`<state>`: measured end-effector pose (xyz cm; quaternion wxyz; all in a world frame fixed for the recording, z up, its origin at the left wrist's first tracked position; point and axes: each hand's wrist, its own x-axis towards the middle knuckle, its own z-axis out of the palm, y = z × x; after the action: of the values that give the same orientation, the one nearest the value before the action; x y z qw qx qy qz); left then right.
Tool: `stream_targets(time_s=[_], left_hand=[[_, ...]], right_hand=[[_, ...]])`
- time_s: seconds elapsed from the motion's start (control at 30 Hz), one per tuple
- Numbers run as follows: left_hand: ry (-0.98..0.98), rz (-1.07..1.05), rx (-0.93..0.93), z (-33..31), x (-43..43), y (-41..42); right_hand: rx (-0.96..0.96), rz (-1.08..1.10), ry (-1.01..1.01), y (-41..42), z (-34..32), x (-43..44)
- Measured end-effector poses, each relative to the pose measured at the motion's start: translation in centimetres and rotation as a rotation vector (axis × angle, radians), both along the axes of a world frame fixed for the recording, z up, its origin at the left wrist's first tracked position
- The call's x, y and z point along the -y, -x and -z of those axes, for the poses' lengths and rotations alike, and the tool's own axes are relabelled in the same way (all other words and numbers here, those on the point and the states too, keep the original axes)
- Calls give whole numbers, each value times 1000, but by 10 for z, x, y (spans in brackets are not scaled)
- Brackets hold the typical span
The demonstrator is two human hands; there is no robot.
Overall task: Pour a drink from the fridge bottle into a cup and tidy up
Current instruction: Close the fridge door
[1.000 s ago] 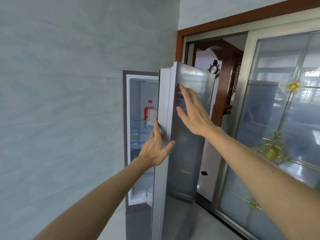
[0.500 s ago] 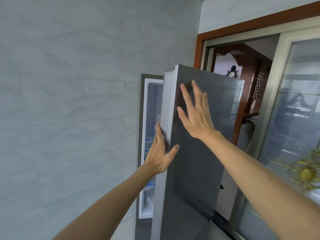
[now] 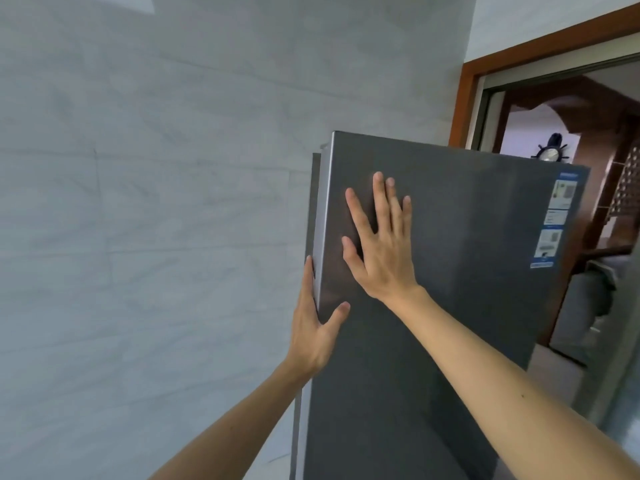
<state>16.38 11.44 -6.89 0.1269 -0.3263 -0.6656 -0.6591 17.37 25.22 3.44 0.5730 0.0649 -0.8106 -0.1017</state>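
Fridge door (image 3: pixel 450 271), a tall dark-grey brushed-metal panel, stood before you against the pale grey tiled wall (image 3: pixel 156 202), nearly closed, so the bottle inside was hidden. Your right hand (image 3: pixel 381 247) lay flat on its front, fingers (image 3: pixel 379 192) spread wide and gripping nothing. Your left hand (image 3: pixel 313 337) straddled the door's left edge, fingers straight up the side, thumb (image 3: pixel 337 315) splayed on the front. Stickers (image 3: pixel 554 220) lined the door's right side.

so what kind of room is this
Most likely a home kitchen or a spot just off it: a tall grey fridge door with both hands on it, pale tiled wall, and a wood-framed doorway to another furnished room.
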Motion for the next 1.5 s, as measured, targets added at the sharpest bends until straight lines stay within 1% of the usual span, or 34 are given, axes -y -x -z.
stream_targets(time_s=[0.1,0.2,0.6,1.27,1.5], left_hand=[[-80,-42,14,2,-8,8],[-114,-60,20,6,-12,20],[-131,-61,19,10,-18,66],[-149,121,66,7,-32,155],[-199,201,96,5,-39,174]], right_hand=[[-54,-41,-5,11,1,-1],[-61,-52,-5,19,1,-2],[-73,-13,3,52,3,-3],[-51,137,-28,127,6,-12],[-43,178,-34,147,7,-17]])
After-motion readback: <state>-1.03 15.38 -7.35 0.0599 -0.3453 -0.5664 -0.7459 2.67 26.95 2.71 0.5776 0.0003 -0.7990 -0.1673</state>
